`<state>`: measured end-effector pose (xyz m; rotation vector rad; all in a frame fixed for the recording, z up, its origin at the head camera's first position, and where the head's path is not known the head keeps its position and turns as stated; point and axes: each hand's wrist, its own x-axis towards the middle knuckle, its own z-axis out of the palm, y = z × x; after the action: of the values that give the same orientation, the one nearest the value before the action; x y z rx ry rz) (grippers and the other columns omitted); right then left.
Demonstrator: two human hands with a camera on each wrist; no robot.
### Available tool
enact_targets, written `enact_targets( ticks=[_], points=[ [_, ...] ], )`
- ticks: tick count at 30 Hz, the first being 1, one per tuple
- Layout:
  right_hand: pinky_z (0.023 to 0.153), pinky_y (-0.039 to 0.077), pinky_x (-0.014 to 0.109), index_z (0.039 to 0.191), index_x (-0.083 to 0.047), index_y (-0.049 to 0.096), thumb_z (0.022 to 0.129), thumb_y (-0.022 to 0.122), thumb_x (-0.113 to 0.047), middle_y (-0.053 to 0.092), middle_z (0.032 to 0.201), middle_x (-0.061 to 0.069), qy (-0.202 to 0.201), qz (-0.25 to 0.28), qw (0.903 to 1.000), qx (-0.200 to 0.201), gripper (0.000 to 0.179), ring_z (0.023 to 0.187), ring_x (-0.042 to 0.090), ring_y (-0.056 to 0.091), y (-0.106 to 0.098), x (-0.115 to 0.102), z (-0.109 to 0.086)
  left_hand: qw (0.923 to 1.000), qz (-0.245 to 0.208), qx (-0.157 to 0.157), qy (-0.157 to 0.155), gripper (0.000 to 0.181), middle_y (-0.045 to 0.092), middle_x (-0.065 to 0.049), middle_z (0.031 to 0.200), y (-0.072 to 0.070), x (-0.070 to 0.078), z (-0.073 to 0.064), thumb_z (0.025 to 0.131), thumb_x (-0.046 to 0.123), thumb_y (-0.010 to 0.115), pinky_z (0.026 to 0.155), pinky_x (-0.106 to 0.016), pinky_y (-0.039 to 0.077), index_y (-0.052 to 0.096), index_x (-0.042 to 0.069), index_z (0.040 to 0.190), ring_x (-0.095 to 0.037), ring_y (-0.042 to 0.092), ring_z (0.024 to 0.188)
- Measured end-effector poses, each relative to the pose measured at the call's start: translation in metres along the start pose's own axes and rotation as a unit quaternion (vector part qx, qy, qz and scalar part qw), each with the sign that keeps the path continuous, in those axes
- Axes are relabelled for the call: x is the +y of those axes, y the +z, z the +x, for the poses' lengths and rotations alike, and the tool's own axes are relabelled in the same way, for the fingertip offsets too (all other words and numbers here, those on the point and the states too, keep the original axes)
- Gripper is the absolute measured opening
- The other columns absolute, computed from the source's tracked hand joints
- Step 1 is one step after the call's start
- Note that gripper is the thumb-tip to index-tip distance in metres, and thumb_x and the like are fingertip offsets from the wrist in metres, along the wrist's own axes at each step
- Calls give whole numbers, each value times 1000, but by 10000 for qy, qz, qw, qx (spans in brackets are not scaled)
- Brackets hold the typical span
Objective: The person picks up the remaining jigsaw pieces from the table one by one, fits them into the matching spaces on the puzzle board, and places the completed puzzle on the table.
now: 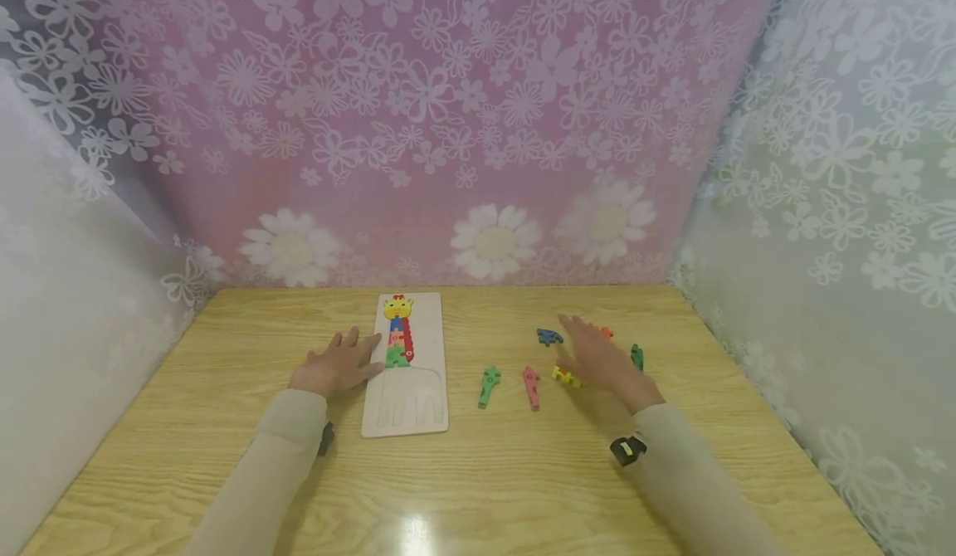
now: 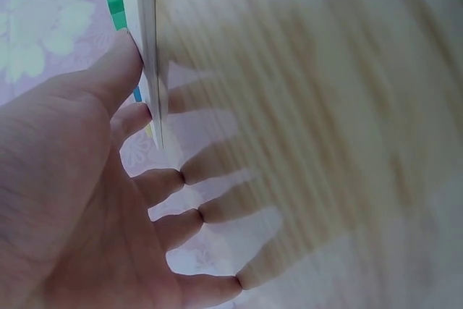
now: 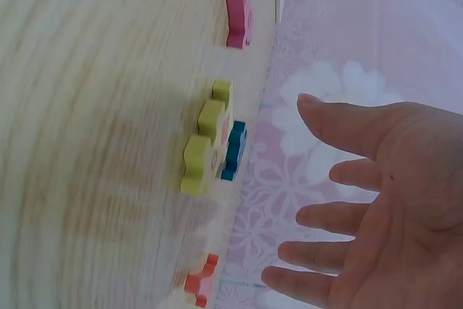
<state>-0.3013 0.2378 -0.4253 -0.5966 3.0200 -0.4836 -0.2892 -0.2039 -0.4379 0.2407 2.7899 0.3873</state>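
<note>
A white puzzle board point(image 1: 409, 411) lies on the wooden table point(image 1: 478, 481), with coloured pieces point(image 1: 398, 332) filling its upper part. My left hand point(image 1: 338, 365) rests flat beside the board's left edge, fingers spread, thumb touching the board point(image 2: 148, 41). My right hand point(image 1: 601, 358) hovers open above loose pieces: a yellow one point(image 1: 565, 377), a blue one point(image 1: 548, 337), an orange one point(image 1: 606, 333) and a green one point(image 1: 637, 357). In the right wrist view the open palm point(image 3: 391, 200) is off the table, apart from the yellow piece point(image 3: 202, 151), blue piece point(image 3: 234, 151) and orange piece point(image 3: 199, 283).
A green piece point(image 1: 489, 385) and a pink piece point(image 1: 530, 386) lie between the board and my right hand; the pink piece point(image 3: 237, 5) also shows in the right wrist view. Flowered curtain walls point(image 1: 478, 124) close the table on three sides.
</note>
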Motion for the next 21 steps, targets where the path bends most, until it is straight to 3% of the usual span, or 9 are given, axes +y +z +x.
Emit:
enact_targets(
  ticks=[6, 10, 15, 21],
  points=[
    [117, 35, 70, 161, 3, 28, 102, 65, -19, 32, 161, 35, 34, 80, 9999, -93, 73, 147, 56, 36, -1, 6, 1, 10000, 14, 38, 55, 70, 10, -27, 172, 0, -1, 0, 108, 54, 42, 113, -86, 12, 23, 20, 166, -56, 9, 156],
    [113, 42, 66, 156, 4, 38, 101, 65, -19, 45, 155, 33, 25, -23, 10000, -81, 65, 140, 52, 47, -1, 6, 0, 10000, -5, 15, 61, 70, 9, -26, 172, 1, -2, 1, 108, 53, 42, 114, -86, 12, 22, 21, 166, -55, 8, 157],
    [101, 54, 60, 144, 5, 53, 95, 73, -16, 63, 137, 29, -6, -157, 9997, -210, 57, 121, 46, 64, 0, 6, -3, 10000, -33, -32, 38, 70, 8, -25, 172, 1, -3, 3, 108, 54, 42, 115, -86, 10, 20, 22, 167, -54, 6, 157],
    [91, 59, 54, 128, 3, 66, 87, 82, -13, 71, 117, 25, -174, 64, 9993, -319, 47, 107, 40, 69, 4, 8, -8, 10000, 36, -52, 40, 70, 8, -25, 172, 2, -4, 4, 108, 54, 42, 114, -86, 10, 19, 24, 167, -54, 6, 157]
  ],
)
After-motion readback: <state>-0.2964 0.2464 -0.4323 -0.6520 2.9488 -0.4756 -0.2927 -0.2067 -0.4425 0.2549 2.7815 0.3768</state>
